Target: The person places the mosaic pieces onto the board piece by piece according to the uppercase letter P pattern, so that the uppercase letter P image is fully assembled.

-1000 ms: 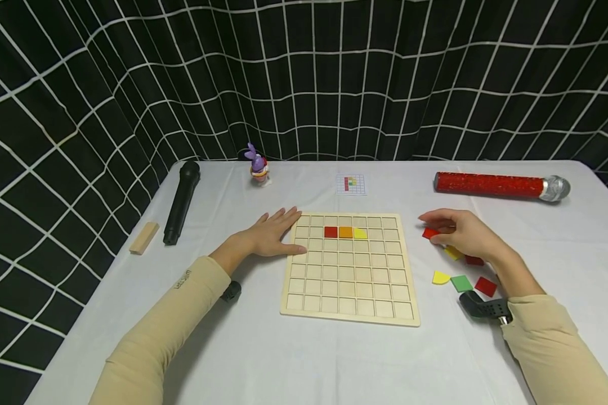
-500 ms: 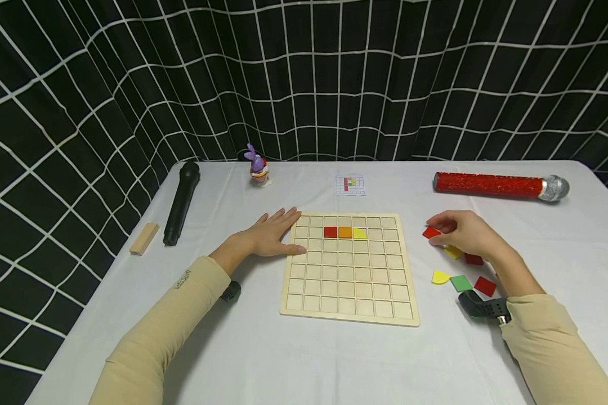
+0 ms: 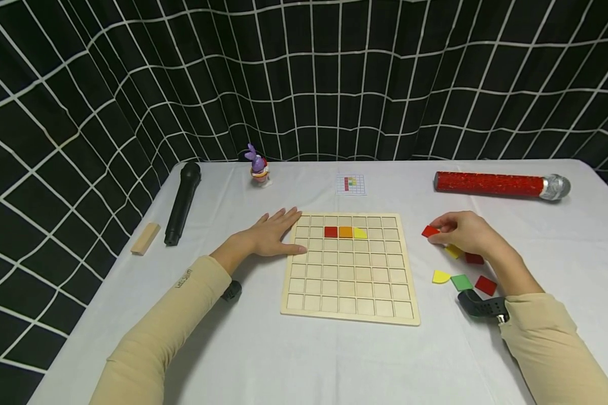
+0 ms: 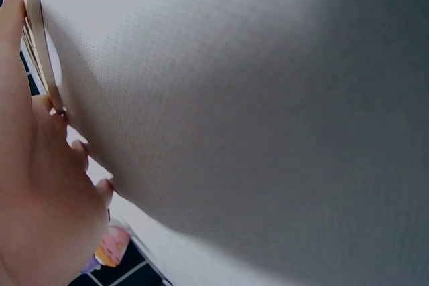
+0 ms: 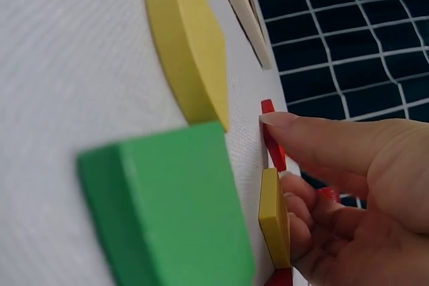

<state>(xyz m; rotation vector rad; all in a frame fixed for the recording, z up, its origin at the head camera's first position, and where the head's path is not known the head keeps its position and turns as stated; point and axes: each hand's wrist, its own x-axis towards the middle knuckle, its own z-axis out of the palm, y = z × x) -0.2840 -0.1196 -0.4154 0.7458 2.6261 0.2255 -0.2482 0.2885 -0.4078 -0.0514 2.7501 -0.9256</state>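
Observation:
A wooden grid board point(image 3: 349, 270) lies mid-table, with a red tile point(image 3: 331, 232), an orange tile point(image 3: 345, 232) and a yellow round-cornered tile point(image 3: 360, 233) side by side in an upper row. My left hand point(image 3: 272, 235) rests flat at the board's upper left edge, fingers spread and thumb on the rim. Right of the board, my right hand point(image 3: 463, 232) pinches another red tile point(image 5: 273, 135) between thumb and fingers. Below that hand lie a yellow tile point(image 3: 454, 251) and a dark red tile point(image 3: 474, 259), partly covered. Nearer me are a yellow rounded tile point(image 3: 441, 277), a green tile point(image 3: 461, 283) and a red tile point(image 3: 486, 286).
Behind the board lies a small card point(image 3: 351, 184) printed with a coloured grid pattern. A purple-eared figurine point(image 3: 258, 166) stands at the back left, near a black microphone point(image 3: 182, 203) and a wooden block point(image 3: 145, 238). A red glittery microphone point(image 3: 501, 185) lies at the back right.
My right hand's fingers have drawn back slightly and closed on the red tile, which has shifted a little. The left hand and the board have stayed put.

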